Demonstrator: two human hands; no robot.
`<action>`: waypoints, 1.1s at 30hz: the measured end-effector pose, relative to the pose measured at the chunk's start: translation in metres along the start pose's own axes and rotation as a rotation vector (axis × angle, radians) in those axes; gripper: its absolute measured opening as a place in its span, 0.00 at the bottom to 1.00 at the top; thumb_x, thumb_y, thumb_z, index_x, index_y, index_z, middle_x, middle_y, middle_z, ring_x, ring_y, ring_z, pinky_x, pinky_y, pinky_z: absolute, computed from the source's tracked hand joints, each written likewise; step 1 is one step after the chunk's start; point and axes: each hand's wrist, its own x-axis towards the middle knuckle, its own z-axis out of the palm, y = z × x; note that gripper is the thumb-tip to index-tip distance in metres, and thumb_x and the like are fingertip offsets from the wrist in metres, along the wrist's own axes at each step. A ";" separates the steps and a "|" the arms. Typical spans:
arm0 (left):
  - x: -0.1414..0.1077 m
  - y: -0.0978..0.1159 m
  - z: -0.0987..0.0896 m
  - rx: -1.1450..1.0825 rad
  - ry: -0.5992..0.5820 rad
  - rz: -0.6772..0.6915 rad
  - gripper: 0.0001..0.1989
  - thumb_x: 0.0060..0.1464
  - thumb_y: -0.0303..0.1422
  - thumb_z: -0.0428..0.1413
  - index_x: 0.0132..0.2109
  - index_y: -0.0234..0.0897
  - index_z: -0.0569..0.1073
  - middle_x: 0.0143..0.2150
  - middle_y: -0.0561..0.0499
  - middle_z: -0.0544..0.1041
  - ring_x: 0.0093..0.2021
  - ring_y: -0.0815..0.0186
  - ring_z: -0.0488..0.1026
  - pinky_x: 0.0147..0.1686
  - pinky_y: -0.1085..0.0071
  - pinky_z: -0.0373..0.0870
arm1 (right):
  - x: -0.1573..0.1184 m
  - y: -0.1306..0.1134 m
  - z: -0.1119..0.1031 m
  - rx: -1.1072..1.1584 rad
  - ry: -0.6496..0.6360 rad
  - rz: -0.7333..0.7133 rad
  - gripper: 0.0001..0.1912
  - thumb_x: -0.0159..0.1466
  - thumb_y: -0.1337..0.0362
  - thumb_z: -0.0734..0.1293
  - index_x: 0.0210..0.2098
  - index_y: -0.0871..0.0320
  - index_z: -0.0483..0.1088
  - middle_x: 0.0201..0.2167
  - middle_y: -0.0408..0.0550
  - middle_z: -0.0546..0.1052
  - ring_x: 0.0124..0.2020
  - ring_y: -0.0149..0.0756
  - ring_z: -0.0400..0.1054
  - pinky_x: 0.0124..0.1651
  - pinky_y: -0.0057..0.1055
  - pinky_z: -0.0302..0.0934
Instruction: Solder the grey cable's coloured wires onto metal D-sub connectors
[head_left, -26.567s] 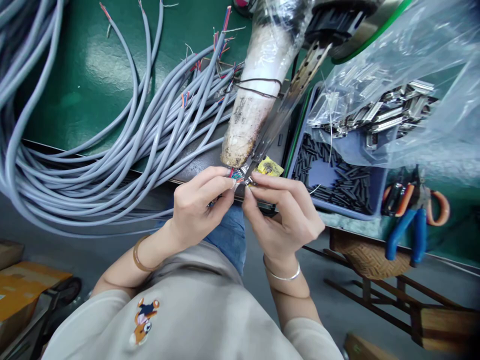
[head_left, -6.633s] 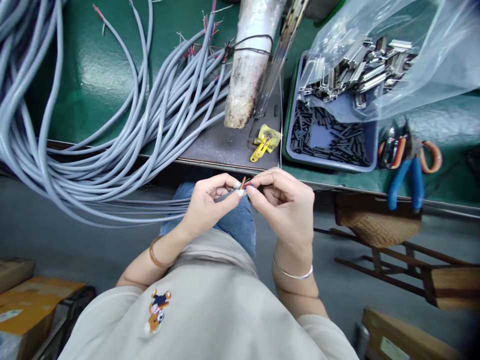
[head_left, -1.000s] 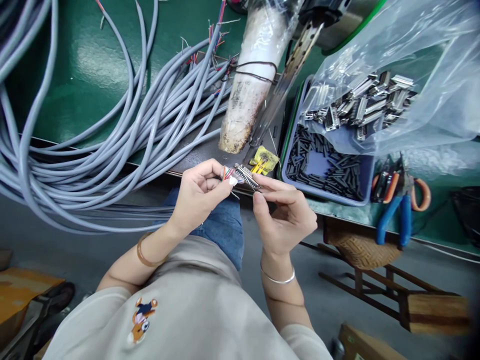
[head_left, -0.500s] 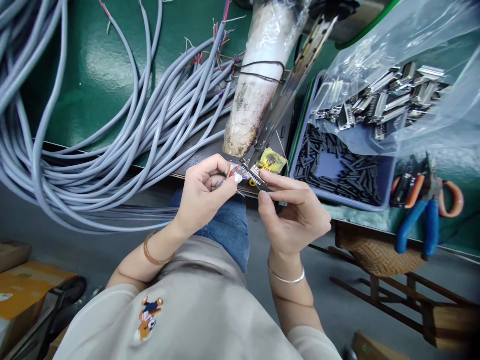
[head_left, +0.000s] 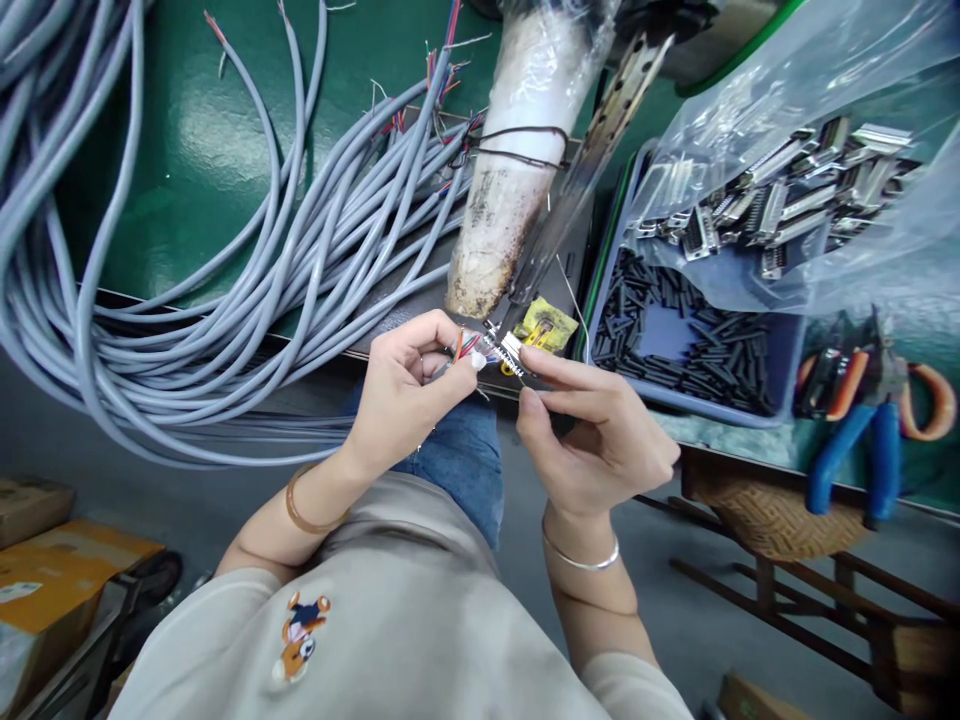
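Note:
My left hand (head_left: 405, 390) is closed in a pinch on thin coloured wires (head_left: 466, 343), orange, red and green among them, with a white bit at the thumb tip. Facing it, my right hand (head_left: 604, 430) pinches a small metal multi-pin connector (head_left: 511, 350) between thumb and fingers. The wire ends meet the connector's row of pins; whether each one is joined is too small to tell. Just above, the blurred tip end of a soldering iron (head_left: 615, 105) with a perforated metal barrel points down at the connector. A yellow sponge (head_left: 550, 325) lies close behind my right fingertips.
Grey cables (head_left: 300, 270) spread across the left bench. A sooty white tube (head_left: 510, 190) slants down beside the iron. On the right, a blue tray (head_left: 784, 400) holds short black sleeves and a plastic bag of metal connectors (head_left: 795, 190). Blue-handled cutters (head_left: 855, 455) lie at the edge.
The connector has tilted slightly, and its metal side now looks brighter. My right hand has shifted a little to the right; my left hand keeps its pinch on the wires.

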 end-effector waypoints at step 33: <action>-0.005 0.004 0.001 0.135 0.064 -0.039 0.09 0.49 0.28 0.64 0.28 0.36 0.70 0.27 0.54 0.70 0.25 0.76 0.61 0.22 0.79 0.58 | 0.001 -0.001 -0.001 0.009 0.001 0.079 0.09 0.59 0.75 0.74 0.34 0.54 0.76 0.42 0.46 0.86 0.38 0.40 0.83 0.37 0.33 0.78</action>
